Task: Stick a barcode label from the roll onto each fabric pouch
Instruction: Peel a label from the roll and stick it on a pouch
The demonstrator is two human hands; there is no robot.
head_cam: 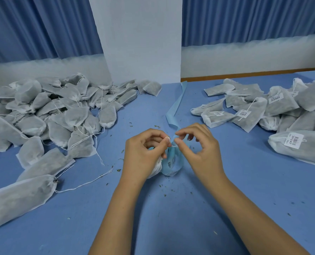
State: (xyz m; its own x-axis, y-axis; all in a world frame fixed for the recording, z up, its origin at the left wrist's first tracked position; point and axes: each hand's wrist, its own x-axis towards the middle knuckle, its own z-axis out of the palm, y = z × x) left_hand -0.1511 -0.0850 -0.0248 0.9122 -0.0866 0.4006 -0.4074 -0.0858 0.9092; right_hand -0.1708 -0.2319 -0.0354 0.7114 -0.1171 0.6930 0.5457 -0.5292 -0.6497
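At table centre, head view: left hand (143, 151) curled round the label roll (171, 163), holding it just above the blue table (171, 218). Barcode print shows on the roll's inner turn. Something white and crumpled sits under the left palm; cannot tell whether it is a pouch or part of the roll.

Right hand (199, 150): thumb and forefinger closed to a narrow pinch on the blue backing strip (177, 105) where it leaves the roll, other fingers loosely curled and apart from it. Whether a label lies inside the pinch cannot be told. Left thumb tip meets the same spot, so the hands nearly touch. From there the strip runs away across the table toward the white pillar (140, 43).

Left side: large heap of unlabelled pouches (51, 111), white fabric, each filled with dark dried matter showing through the cloth, mouths drawn shut by white strings. No stickers seen on these.

Right side: smaller heap of labelled pouches (254, 109), same fill. Several carry a white barcode label (294, 140) on the upper face.

Both heaps well apart from the hands. Dried plant flecks (164, 188) are scattered on the table near the wrists. Blue curtain (42, 24) hangs behind.
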